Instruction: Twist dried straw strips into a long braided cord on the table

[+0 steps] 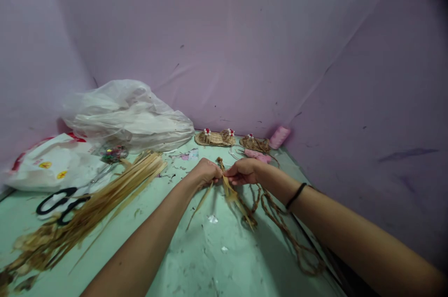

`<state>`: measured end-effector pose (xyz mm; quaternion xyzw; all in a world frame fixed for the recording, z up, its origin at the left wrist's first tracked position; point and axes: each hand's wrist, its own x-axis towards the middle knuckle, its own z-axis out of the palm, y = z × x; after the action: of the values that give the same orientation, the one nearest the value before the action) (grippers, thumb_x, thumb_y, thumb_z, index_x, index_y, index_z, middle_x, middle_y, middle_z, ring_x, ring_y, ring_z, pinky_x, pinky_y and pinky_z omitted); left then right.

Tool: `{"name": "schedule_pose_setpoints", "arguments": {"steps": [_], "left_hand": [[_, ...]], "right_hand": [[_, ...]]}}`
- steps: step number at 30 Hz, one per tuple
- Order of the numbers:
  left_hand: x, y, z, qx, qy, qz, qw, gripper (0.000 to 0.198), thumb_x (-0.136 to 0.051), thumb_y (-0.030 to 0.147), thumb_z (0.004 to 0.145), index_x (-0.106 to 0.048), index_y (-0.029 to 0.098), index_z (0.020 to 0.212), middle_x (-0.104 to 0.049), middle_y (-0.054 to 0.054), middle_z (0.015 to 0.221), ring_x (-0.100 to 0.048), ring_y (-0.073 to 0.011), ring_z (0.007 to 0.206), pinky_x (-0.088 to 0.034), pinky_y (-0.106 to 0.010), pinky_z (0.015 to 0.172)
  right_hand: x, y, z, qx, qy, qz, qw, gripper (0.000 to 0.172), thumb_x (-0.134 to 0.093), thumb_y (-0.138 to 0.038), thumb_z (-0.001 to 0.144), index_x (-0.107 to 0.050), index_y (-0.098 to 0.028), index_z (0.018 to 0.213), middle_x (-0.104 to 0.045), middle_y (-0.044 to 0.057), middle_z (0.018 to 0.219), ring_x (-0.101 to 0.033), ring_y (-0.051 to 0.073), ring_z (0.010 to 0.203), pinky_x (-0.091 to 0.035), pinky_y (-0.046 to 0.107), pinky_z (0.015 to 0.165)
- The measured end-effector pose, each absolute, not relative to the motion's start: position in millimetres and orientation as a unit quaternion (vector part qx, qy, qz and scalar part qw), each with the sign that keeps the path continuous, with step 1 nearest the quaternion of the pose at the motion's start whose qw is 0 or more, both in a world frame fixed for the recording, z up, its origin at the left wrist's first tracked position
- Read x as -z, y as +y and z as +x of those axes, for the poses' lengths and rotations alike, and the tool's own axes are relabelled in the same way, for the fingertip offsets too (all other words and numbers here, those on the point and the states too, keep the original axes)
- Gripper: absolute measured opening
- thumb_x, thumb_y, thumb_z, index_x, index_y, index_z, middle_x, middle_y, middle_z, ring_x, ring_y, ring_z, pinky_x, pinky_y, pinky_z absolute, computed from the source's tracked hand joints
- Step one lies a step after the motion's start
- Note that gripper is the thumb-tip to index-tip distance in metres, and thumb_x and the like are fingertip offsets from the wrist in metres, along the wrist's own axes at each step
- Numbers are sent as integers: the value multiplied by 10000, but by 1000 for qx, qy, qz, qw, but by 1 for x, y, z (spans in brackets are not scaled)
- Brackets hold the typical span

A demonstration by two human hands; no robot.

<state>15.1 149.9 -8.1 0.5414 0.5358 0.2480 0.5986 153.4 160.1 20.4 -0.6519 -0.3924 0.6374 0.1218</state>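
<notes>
My left hand (206, 172) is closed on pale dried fibre strips (231, 193), with one thin strand hanging below its fingers. Right beside it, my right hand (242, 172) pinches the same strips between thumb and fingers. The fingertips of both hands almost meet. A small knotted end (220, 161) of the fibre sticks up beyond them, and loose ends fan down toward me. Under and beside my right wrist, a brown braided cord (285, 227) lies in loops on the green table (196, 259).
A bundle of dried fibre (115, 199) and black-handled scissors (63, 203) lie left. White plastic bags (129, 115) stand behind them. Small woven slippers (215, 138), a pink thread spool (279, 137) and a pink-handled tool (257, 155) sit along the back wall.
</notes>
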Motion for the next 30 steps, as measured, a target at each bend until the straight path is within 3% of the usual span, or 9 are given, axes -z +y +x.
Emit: {"name": "schedule_pose_setpoints", "arguments": {"steps": [5,9,13,17,24,30], "left_hand": [[11,151,13,-248,526,543,606,54,-511,139,522,-522,108,479,-372,43,319,-224,-33,277,-122,-189,323],[15,153,11,-257,508,540,620,59,-505,147,535,-518,108,492,-386,40,339,-232,-32,283,-126,-190,329],[17,152,13,-261,506,548,612,60,-500,147,527,-542,105,522,-381,47,340,-226,-32,286,-132,-190,326],[17,152,12,-244,514,573,589,72,-489,149,510,-549,109,516,-364,51,328,-221,-33,296,-128,-188,329],[11,155,6,-200,486,589,615,138,-544,223,532,-478,134,450,-358,45,324,-252,-39,301,-154,-189,329],[-2,148,13,-181,573,548,581,92,-510,169,511,-479,136,431,-284,63,258,-199,-38,269,-136,-192,326]], "right_hand": [[-18,147,147,-622,-383,-658,182,141,-544,-45,703,-509,-116,586,-530,-10,465,-488,64,417,-464,173,483],[-16,138,141,-692,-360,-583,228,176,-422,-30,764,-516,-103,634,-535,15,503,-504,76,445,-472,209,522],[-10,137,142,-697,-329,-590,242,189,-402,-10,748,-487,-102,607,-419,-38,437,-334,19,333,-274,112,333],[2,136,147,-671,-345,-602,262,161,-502,-52,684,-464,-109,538,-356,-63,400,-206,2,303,-106,136,293],[19,127,149,-620,-388,-592,338,89,-542,-98,583,-486,-127,520,-443,-52,381,-190,9,288,-70,182,316],[21,123,148,-617,-369,-583,378,61,-576,-116,541,-522,-120,568,-529,-29,445,-220,7,292,-69,185,324]]}}
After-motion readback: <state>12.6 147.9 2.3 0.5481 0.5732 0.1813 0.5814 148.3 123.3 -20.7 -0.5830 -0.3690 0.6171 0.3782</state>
